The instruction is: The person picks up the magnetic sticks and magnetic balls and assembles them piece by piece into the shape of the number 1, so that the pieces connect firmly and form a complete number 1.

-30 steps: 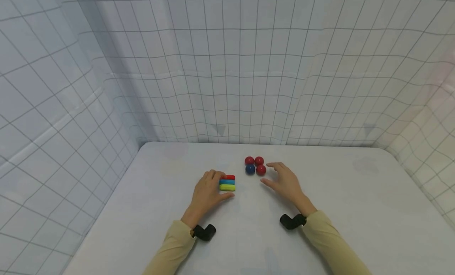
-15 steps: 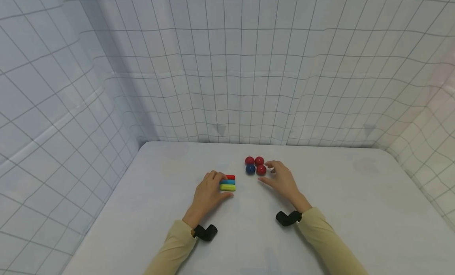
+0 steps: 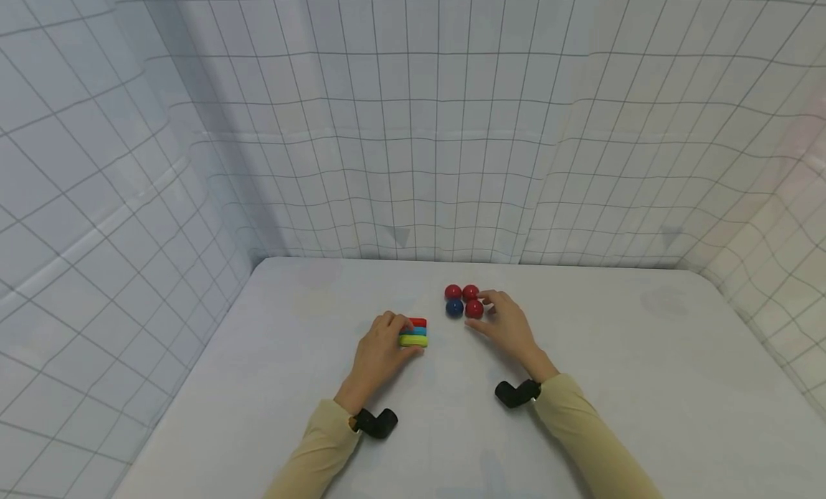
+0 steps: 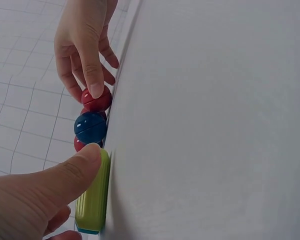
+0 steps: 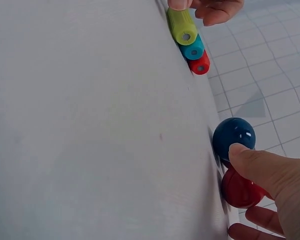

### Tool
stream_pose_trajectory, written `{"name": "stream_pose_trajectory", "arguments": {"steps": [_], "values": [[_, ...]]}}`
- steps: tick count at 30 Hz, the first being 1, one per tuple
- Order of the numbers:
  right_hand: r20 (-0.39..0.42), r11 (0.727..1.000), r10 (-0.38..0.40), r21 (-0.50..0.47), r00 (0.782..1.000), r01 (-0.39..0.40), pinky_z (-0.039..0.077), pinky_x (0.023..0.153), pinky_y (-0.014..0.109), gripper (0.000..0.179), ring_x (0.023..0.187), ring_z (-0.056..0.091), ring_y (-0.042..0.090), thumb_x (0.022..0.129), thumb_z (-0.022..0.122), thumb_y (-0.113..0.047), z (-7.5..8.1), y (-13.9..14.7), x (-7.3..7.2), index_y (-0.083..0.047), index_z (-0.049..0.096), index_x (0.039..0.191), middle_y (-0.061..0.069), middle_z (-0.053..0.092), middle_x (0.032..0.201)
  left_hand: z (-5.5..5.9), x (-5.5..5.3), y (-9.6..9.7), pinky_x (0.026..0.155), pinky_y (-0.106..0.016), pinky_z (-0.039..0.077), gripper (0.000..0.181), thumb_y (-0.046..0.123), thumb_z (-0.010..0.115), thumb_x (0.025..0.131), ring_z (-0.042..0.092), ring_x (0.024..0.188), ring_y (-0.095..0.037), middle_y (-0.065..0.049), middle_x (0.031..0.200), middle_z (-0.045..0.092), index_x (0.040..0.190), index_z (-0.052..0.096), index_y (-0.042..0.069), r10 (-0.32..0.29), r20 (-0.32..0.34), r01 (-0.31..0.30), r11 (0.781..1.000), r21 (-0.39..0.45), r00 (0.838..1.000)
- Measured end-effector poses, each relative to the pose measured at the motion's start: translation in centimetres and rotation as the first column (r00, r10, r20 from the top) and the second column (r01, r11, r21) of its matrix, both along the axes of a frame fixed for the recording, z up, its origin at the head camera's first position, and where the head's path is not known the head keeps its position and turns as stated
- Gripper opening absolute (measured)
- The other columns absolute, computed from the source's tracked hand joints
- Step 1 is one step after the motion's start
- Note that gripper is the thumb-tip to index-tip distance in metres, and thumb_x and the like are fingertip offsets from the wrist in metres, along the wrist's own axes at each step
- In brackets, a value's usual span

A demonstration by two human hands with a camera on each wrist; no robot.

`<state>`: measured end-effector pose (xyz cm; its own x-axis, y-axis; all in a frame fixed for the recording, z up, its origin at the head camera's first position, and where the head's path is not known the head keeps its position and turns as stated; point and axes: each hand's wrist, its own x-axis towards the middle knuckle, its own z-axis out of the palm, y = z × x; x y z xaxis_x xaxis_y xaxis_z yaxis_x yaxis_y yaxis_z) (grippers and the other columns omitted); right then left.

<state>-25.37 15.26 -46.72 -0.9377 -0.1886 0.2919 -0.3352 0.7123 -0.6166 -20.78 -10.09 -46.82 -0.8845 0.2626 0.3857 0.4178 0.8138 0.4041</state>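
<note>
Three short coloured sticks lie side by side in the head view: red (image 3: pixel 419 322), blue (image 3: pixel 419 331) and yellow-green (image 3: pixel 413 340). My left hand (image 3: pixel 379 347) arches over their left end, its thumb close to the yellow-green stick; whether it touches cannot be told. To their right, three red balls (image 3: pixel 474 309) and one dark blue ball (image 3: pixel 454 307) sit in a tight cluster. Around the near right red ball my right hand (image 3: pixel 512 330) curves loosely, thumb and fingers spread. In the right wrist view, its thumb (image 5: pixel 260 167) overlaps the blue ball (image 5: pixel 235 134).
Everything rests on a white table (image 3: pixel 613 370). Behind it and along both sides hang white sheets with a dark grid (image 3: pixel 413 162). A black wrist camera is worn on the left wrist (image 3: pixel 377 423) and another on the right wrist (image 3: pixel 516 394).
My right hand has moved left, bringing its thumb and fingers around the near right red ball. The left thumb has drawn slightly nearer the yellow-green stick. Sticks and balls have stayed in place.
</note>
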Motion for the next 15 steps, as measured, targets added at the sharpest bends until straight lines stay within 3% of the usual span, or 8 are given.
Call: {"name": "stream_pose_trajectory", "arguments": {"steps": [15], "values": [[-0.008, 1.0, -0.024, 0.016, 1.0, 0.025, 0.049, 0.077, 0.039, 0.049, 0.09, 0.057, 0.024, 0.075, 0.082, -0.024, -0.43, -0.27, -0.58, -0.006, 0.059, 0.115, 0.01, 0.06, 0.105, -0.19, 0.05, 0.24, 0.07, -0.033, 0.049, 0.029, 0.023, 0.082, 0.075, 0.052, 0.086, -0.018, -0.002, 0.089, 0.052, 0.091, 0.062, 0.011, 0.004, 0.044, -0.005, 1.0, 0.03, 0.999]]}}
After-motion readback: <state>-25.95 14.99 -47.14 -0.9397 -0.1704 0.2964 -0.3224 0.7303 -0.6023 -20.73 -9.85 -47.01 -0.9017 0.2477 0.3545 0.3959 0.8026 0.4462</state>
